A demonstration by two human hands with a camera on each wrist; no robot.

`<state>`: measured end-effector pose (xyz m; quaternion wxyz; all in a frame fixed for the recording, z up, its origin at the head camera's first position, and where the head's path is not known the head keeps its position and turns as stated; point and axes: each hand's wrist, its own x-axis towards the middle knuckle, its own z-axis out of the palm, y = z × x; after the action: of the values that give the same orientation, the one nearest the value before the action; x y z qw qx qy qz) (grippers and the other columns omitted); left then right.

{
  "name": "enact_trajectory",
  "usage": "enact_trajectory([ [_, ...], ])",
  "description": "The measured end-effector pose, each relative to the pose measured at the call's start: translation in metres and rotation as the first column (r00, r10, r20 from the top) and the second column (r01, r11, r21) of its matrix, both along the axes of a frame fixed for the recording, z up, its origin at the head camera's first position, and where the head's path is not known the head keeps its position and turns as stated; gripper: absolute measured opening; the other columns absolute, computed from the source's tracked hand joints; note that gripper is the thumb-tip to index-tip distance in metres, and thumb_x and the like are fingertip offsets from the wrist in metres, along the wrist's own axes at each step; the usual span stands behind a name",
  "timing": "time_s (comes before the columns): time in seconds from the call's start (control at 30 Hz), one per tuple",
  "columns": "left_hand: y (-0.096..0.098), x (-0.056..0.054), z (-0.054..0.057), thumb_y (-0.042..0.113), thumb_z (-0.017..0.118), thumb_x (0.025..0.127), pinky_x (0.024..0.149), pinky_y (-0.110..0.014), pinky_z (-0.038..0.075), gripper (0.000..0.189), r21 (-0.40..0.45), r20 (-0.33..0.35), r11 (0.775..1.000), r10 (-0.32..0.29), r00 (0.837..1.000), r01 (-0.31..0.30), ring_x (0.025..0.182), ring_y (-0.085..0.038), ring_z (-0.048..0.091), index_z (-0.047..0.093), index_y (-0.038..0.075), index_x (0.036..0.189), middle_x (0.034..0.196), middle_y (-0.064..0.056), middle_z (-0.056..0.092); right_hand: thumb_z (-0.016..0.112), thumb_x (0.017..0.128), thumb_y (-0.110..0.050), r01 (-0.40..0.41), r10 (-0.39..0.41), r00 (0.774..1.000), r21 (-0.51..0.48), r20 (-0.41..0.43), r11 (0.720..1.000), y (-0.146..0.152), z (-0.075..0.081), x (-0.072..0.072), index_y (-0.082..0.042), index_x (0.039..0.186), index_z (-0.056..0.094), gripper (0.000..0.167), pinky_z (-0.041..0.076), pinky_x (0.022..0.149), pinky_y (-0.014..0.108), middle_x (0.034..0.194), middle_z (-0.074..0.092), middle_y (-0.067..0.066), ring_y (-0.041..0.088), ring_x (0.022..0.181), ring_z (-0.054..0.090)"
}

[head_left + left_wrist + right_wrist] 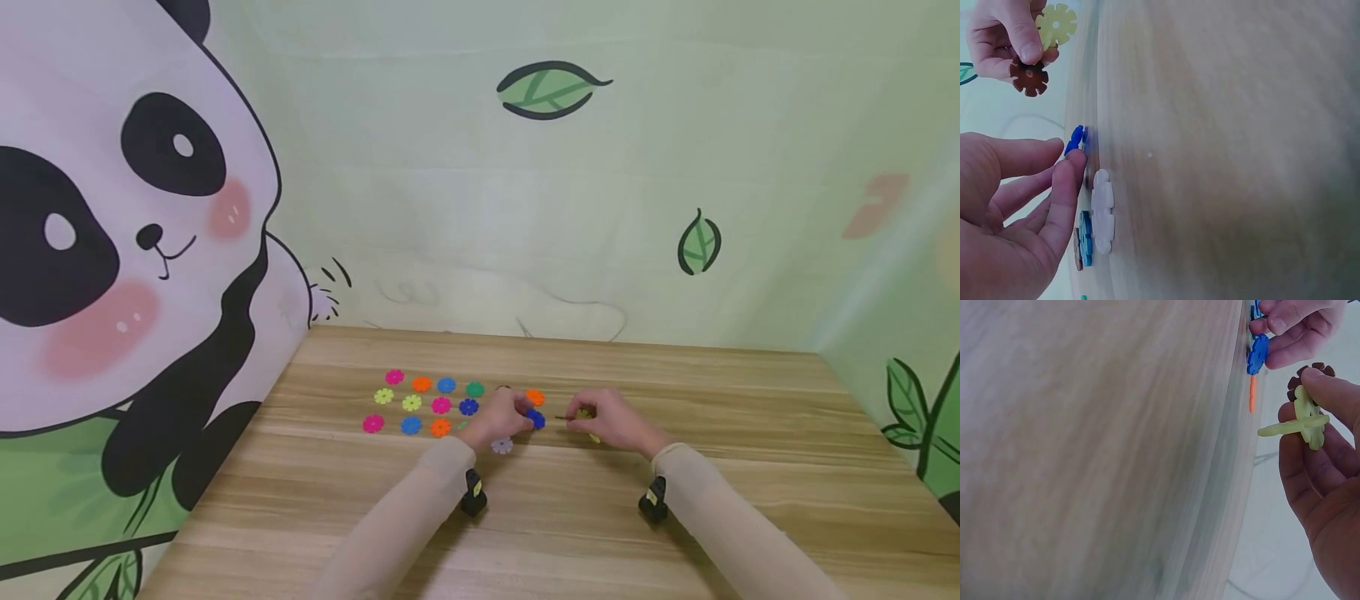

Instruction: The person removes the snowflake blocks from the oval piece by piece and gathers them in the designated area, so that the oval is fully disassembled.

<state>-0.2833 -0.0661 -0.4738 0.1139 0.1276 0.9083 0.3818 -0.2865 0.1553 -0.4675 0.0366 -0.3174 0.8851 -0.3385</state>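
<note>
My left hand point(495, 417) pinches a dark blue notched plastic disc point(536, 418) by its edge, thumb against fingers. The left wrist view shows this blue disc nearly edge-on, close to the tabletop. To the right, my right hand point(615, 421) holds a small cluster of flower-shaped discs between thumb and fingers. In the right wrist view, two yellow discs point(1310, 422) cross each other at an angle, with a brown disc point(1292, 387) beside them under the thumb. A pale lilac disc point(502, 446) lies just below my left hand, which hides part of the rows.
Rows of coloured discs lie flat left of my left hand, among them a pink disc point(373, 424), a green disc point(475, 389) and a yellow disc point(384, 396). An orange disc point(535, 397) lies beyond the hands. The wooden table point(562, 533) meets a panda-printed backdrop point(420, 167).
</note>
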Motion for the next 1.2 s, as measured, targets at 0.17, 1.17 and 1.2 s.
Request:
enact_trajectory([
  [0.17,-0.001,0.002,0.001,0.007,0.07,0.083,0.081,-0.033,0.05,0.023,0.032,-0.007,0.999,0.016,1.0,-0.016,0.092,-0.02,0.06,0.067,0.003,0.105,0.1,-0.007,0.066,0.072,0.083,-0.009,0.012,-0.012,1.0,-0.007,0.02,1.0,0.0,0.002,0.001,-0.01,0.087,0.069,0.005,0.041,0.061,0.026,0.083,0.062,-0.007,0.013,0.071,0.048],
  [1.17,0.015,0.017,-0.004,0.005,0.07,0.084,0.067,-0.023,0.05,0.007,0.308,-0.051,0.951,0.033,0.998,-0.016,0.078,-0.011,0.059,0.065,0.007,0.089,0.083,0.001,0.064,0.071,0.083,-0.005,-0.056,0.053,0.998,-0.064,-0.047,0.996,-0.009,0.002,0.002,-0.012,0.087,0.068,0.008,0.044,0.065,0.026,0.088,0.066,-0.001,0.01,0.073,0.051],
  [1.2,0.015,0.017,-0.004,0.005,0.07,0.085,0.067,-0.023,0.05,0.007,0.31,-0.053,0.951,0.033,0.998,-0.015,0.078,-0.011,0.059,0.066,0.008,0.089,0.083,0.001,0.064,0.071,0.084,-0.005,-0.055,0.052,0.998,-0.065,-0.047,0.996,-0.01,0.002,0.002,-0.012,0.087,0.068,0.008,0.044,0.064,0.025,0.088,0.066,-0.001,0.01,0.073,0.05],
])
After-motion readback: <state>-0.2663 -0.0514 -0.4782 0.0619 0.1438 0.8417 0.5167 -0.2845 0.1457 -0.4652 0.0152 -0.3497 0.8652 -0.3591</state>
